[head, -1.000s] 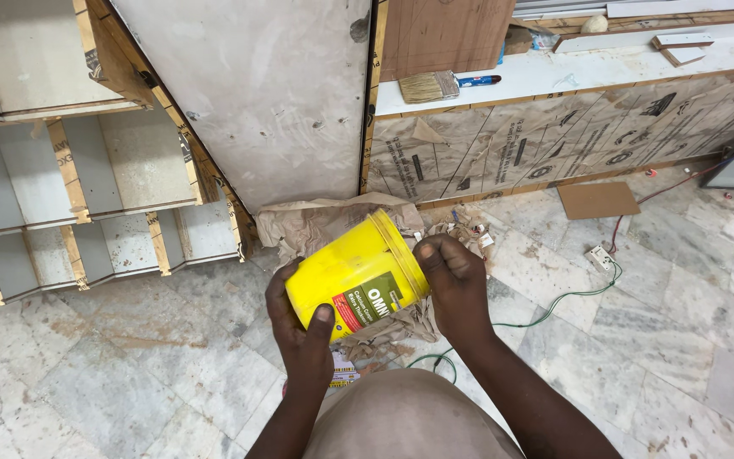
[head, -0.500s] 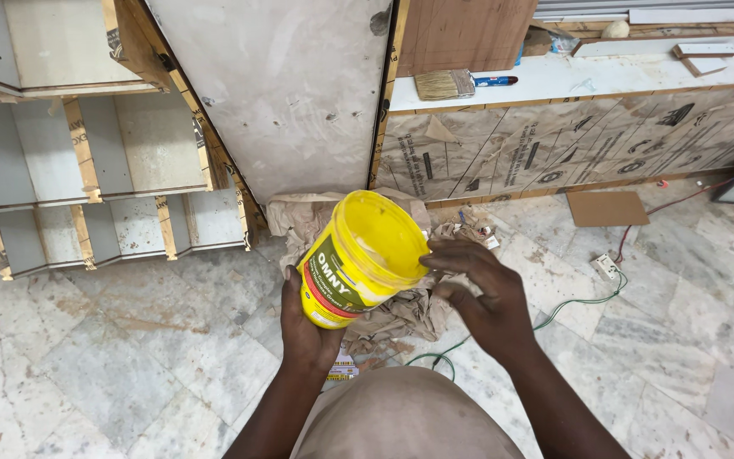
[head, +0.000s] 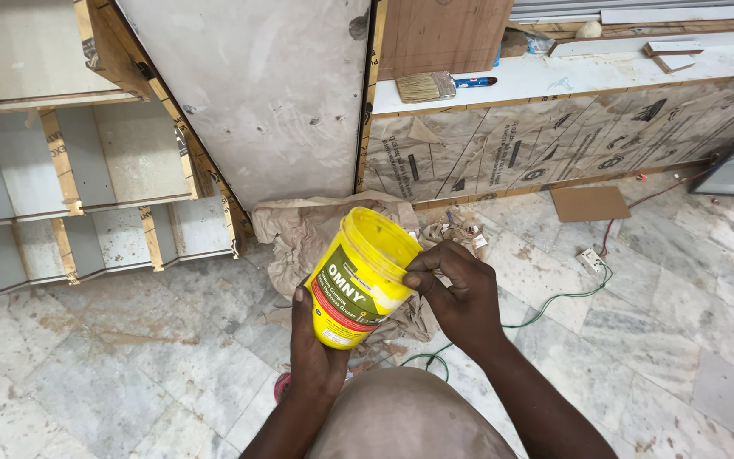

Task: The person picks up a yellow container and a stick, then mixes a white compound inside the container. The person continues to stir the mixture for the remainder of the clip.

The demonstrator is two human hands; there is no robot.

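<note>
Yellow tub held tilted in both hands above the marble floor.

The left hand [head: 316,361] cups the yellow tub [head: 363,276] from below, fingers closed round its base. The right hand [head: 460,293] pinches the lid rim at the tub's right side. Crumpled brown paper [head: 316,229] lies on the floor [head: 129,382] beneath; a paintbrush [head: 435,85] rests on the bench [head: 605,68] near its left end.

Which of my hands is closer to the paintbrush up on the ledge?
Right. The right hand is at the rim of the yellow tub, almost straight below the paintbrush. The left hand cradles the tub's underside, lower and further left, so farther from the brush.
</note>
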